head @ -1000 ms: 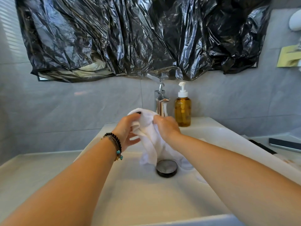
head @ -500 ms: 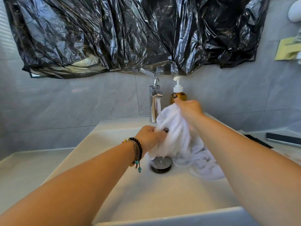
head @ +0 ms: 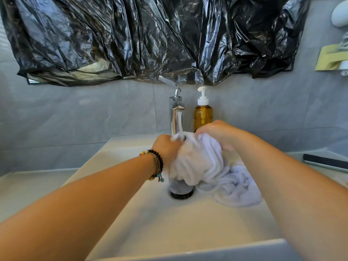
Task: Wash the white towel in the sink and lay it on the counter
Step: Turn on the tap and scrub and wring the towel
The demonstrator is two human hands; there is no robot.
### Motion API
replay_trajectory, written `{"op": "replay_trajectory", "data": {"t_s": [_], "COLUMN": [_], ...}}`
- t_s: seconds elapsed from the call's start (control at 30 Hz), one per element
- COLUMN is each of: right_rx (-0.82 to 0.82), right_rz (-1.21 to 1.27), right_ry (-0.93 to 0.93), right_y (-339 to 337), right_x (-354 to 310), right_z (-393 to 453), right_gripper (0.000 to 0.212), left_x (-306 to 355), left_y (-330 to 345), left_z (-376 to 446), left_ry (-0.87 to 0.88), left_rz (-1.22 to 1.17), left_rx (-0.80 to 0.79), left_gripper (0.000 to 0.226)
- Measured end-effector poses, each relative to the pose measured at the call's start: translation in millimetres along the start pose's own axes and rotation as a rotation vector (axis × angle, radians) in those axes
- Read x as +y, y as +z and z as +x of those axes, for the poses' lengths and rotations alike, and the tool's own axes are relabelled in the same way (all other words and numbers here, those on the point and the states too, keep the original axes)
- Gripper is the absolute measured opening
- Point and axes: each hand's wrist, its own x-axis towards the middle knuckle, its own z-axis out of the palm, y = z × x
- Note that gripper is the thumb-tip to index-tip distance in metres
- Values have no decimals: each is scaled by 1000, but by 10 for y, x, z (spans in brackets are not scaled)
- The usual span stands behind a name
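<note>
Sink [head: 131, 213]: holds the white towel [head: 199, 162], bunched over the dark drain stopper [head: 181, 191], its lower end lying on the basin floor to the right. Water runs from the faucet [head: 176, 113] onto the top of the towel. Left hand [head: 166, 147] fingers clamped on the towel's upper left; right hand [head: 216, 132] fingers clamped on its upper right. Amber soap bottle [head: 203, 115] stands beside the faucet. Against half a second ago: left hand higher, both hands now level beneath the stream
</note>
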Motion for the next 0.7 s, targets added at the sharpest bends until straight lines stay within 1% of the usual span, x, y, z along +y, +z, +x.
{"op": "replay_trajectory", "data": {"t_s": [0.03,0.07,0.1,0.13,0.2,0.23,0.27,0.3,0.33,0.37,0.4,0.43,0.47,0.5,0.57,0.63,0.7], "right_rx": [-94,-187,-279,-371,-558,-626,-659,-652,-605,-520,-429,-356,-305,-266,-178,-132,-110], "right_rz": [62,94,89,69,22,5,-51,-187,-381,-559,-689,-725,-694,-626,-436,-285,-148], "right_ry": [2,-3,-8,-12,-30,-35,-56,-120,-200,-296,-361,-370,-352,-324,-235,-169,-127], "right_y": [6,6,15,31,87,130,196,285,387,481,552,586,586,559,446,325,235], "right_x": [21,48,71,93,120,130,143,158,177,206,230,228,223,211,182,155,140], "right_z": [5,0,-4,-13,-79,-121,-157,-166,-162,-122,-88,-69,-68,-67,-71,-80,-74], "right_gripper": [50,58,59,53,32,32,39,49,56,54,44,30,19,17,22,34,46], "left_x": [19,37,59,81,107,116,121,133,142,143,144,138,128,112,54,-2,-37], "left_y": [-24,-43,-57,-73,-116,-147,-185,-227,-268,-309,-344,-380,-419,-466,-553,-598,-568], "left_z": [0,0,-19,-34,-40,-39,-34,-30,-22,-17,-12,-1,10,28,60,61,37], "left_ry": [-11,-23,-38,-50,-45,-26,-2,19,30,39,50,58,61,56,11,-74,-171], "left_rz": [-7,-21,-44,-71,-157,-215,-281,-344,-382,-393,-388,-368,-329,-263,-105,-43,-49], "left_rx": [19,36,52,70,104,105,98,89,85,87,93,109,138,170,204,149,39], "left_gripper": [26,25,27,29,31,31,28,24,21,19,18,17,18,19,20,25,30]}}
